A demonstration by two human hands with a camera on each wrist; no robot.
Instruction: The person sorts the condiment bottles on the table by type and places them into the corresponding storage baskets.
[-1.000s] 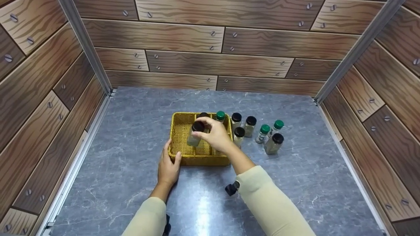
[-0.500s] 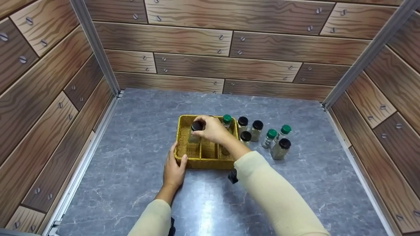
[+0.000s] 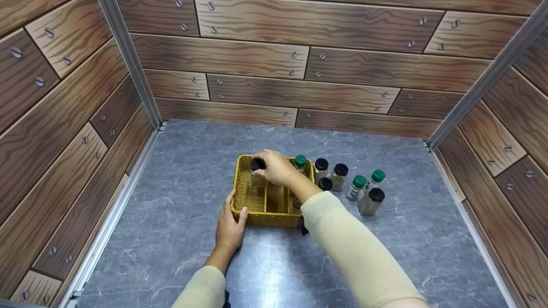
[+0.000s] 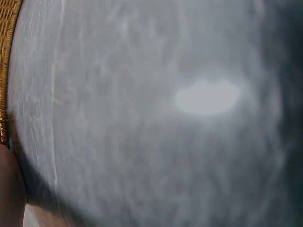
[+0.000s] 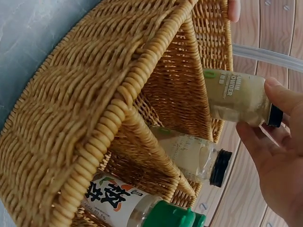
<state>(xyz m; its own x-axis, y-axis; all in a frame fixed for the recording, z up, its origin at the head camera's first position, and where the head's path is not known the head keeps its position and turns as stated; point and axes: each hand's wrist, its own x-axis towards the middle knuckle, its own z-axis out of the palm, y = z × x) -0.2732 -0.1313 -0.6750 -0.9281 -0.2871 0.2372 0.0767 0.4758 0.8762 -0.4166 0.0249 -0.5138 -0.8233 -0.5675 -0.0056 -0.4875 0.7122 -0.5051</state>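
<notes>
My right hand [image 3: 276, 167] pinches a spice bottle [image 5: 234, 94] near its black cap. Its label reads cumin powder. The bottle stands nearly upright in the left compartment of a yellow wicker basket [image 3: 274, 219], close to the divider; whether it touches the bottom is hidden. My left hand [image 3: 230, 229] rests against the basket's front left corner, thumb along the front and fingers along the left side. In the right wrist view, a second black-capped bottle [image 5: 187, 151] sits in the middle compartment. A green-capped bottle [image 5: 116, 196] stands in the right one.
Right of the basket stand several spice bottles, among them a black-capped bottle [image 3: 339, 176], a green-capped bottle [image 3: 356, 187] and another black-capped bottle [image 3: 371, 202]. Wood-patterned walls [image 3: 239, 85] enclose the grey marbled table [image 3: 180, 179] at the back and sides.
My right hand has moved the cumin bottle back, left and lower within the left compartment. My left hand keeps its place at the basket corner. The head view has shifted slightly.
</notes>
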